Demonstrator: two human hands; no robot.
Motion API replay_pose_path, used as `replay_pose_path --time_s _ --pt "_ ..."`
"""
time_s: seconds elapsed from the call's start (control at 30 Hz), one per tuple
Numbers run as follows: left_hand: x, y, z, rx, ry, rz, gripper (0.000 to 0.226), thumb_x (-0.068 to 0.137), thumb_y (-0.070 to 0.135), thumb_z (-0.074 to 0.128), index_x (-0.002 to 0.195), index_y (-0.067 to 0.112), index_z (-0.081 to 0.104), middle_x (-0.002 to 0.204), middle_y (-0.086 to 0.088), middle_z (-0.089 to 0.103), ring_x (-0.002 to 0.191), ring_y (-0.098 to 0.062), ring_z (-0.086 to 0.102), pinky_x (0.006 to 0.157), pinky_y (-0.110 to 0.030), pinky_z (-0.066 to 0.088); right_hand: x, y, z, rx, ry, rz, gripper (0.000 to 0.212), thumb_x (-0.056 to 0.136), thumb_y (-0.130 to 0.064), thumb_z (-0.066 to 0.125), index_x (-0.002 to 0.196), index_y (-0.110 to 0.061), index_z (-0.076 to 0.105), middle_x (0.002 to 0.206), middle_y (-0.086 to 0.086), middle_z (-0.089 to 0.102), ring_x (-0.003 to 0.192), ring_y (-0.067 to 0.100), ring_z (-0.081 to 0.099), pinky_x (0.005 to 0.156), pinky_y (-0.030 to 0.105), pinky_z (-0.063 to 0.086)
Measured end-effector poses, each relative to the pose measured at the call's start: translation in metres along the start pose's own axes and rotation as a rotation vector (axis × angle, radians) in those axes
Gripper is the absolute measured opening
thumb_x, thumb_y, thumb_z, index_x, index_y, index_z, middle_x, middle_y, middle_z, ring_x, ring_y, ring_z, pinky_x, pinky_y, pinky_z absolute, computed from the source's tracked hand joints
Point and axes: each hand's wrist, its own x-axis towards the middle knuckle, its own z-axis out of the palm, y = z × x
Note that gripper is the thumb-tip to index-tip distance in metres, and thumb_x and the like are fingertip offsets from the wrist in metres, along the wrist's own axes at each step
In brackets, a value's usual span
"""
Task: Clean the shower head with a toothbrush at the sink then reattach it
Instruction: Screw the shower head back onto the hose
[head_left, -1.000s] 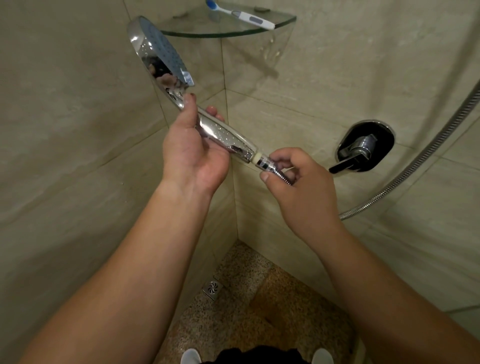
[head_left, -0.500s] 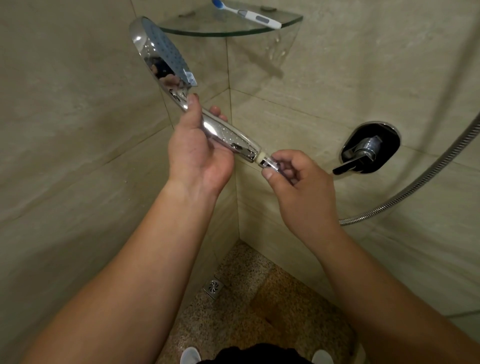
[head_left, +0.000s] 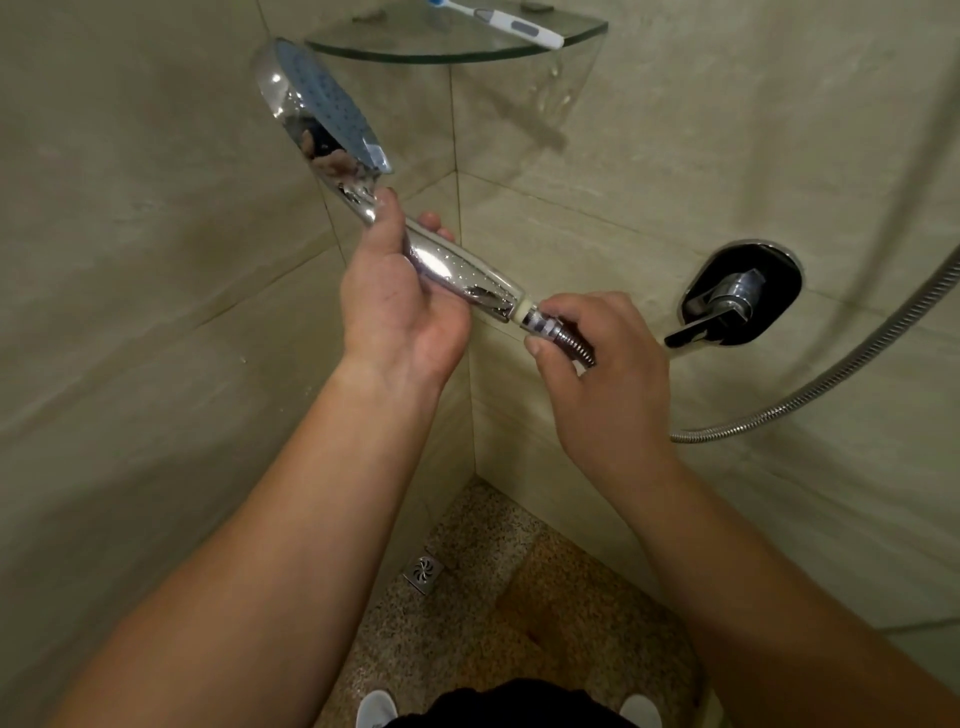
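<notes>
A chrome shower head (head_left: 317, 111) with a blue-grey spray face points up and left in the shower corner. My left hand (head_left: 400, 301) grips its shiny handle (head_left: 457, 273). At the handle's lower end, my right hand (head_left: 597, 358) pinches the hose nut (head_left: 543, 322) between thumb and fingers. The ribbed metal hose (head_left: 841, 374) loops away to the right. A white and blue toothbrush (head_left: 511, 23) lies on the glass corner shelf (head_left: 441, 49) above.
A chrome mixer lever on a black plate (head_left: 737, 299) sticks out of the right wall. Beige tiled walls meet just behind my hands. Below lie a speckled floor and a square drain (head_left: 423, 571). My shoe tips show at the bottom edge.
My right hand's grip on the hose nut has shifted, with more of the nut and ribbed hose end showing. The shower head stays almost where it was.
</notes>
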Motion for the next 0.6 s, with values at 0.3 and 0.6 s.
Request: replay_pose_path --time_s 0.3,0.6 --pt "0.012 0.007 -0.002 -0.049 0.013 -0.033 0.008 0.099 0.023 0.066 0.099 0.015 0.063 0.085 -0.005 0.053 0.078 -0.014 0.052 0.099 -0.031 0.048 -0.001 0.012 0.003 0.004 0.092 -0.065 0.019 0.080 0.000 0.073 0.097 -0.007 0.070 0.099 0.007 0.060 0.087 0.005 0.052 0.078 0.003 0.035" --pt "0.019 0.001 -0.008 -0.010 -0.049 -0.037 0.017 0.097 0.025 0.069 0.108 0.016 0.060 0.081 -0.002 0.055 0.075 -0.013 0.053 0.097 -0.032 0.047 0.007 0.007 0.002 0.044 -0.003 0.031 0.020 0.082 -0.014 0.074 0.101 -0.021 0.072 0.098 -0.006 0.062 0.088 0.000 0.055 0.079 0.007 0.038"
